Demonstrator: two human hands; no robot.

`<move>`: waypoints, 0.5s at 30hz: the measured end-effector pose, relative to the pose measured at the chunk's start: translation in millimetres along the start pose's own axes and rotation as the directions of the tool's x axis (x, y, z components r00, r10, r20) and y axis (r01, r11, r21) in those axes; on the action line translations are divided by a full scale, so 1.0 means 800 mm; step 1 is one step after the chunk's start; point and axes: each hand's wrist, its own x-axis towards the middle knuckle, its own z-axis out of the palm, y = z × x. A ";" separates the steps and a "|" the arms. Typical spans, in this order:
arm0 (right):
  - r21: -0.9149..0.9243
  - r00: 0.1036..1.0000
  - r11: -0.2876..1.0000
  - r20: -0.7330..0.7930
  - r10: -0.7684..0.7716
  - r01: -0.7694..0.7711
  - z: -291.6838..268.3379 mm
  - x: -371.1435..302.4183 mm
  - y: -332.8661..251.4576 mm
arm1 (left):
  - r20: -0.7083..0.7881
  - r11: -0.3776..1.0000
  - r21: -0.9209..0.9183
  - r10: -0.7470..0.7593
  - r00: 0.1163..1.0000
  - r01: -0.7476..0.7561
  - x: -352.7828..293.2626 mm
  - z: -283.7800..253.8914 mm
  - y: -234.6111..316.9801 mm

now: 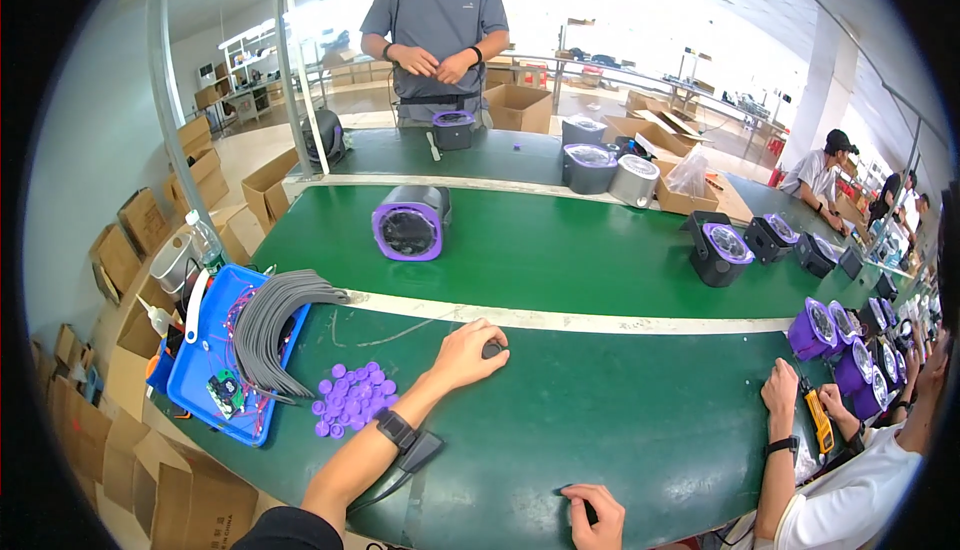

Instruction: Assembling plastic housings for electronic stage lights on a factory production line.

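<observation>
My left hand (468,354) rests low over the green table, its fingers curled round a small dark round piece (491,350). Black bands circle that wrist, with a dark box (421,452) and a cord beside it. My right hand (596,518) is at the near edge, fingers bent; a tiny dark bit shows at a fingertip, too small to name, and the palm side is hidden. Left of my left forearm lies a loose cluster of small purple round caps (352,397). Beyond them a thick bundle of grey cables (272,325) drapes over a blue tray (262,437).
A black-and-purple speaker-like unit (408,228) stands on the green conveyor strip; similar units (722,250) stand farther right. Purple-cased units (812,330) crowd the right edge, near a co-worker's hands and a yellow power screwdriver (817,417). Another person stands across the table. Cardboard boxes (205,500) flank the left.
</observation>
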 end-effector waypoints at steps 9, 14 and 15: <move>0.010 1.000 1.000 0.012 -0.002 0.002 0.001 0.001 0.000 | -0.023 1.000 -0.009 0.015 1.000 -0.015 -0.001 0.001 -0.002; 0.004 1.000 1.000 0.006 -0.002 0.002 0.001 0.002 -0.003 | -0.024 1.000 0.006 0.025 0.999 -0.024 -0.001 0.003 -0.005; 0.001 1.000 1.000 0.004 0.000 0.000 0.002 0.001 0.000 | -0.023 1.000 0.004 0.026 0.999 -0.025 0.000 0.003 -0.005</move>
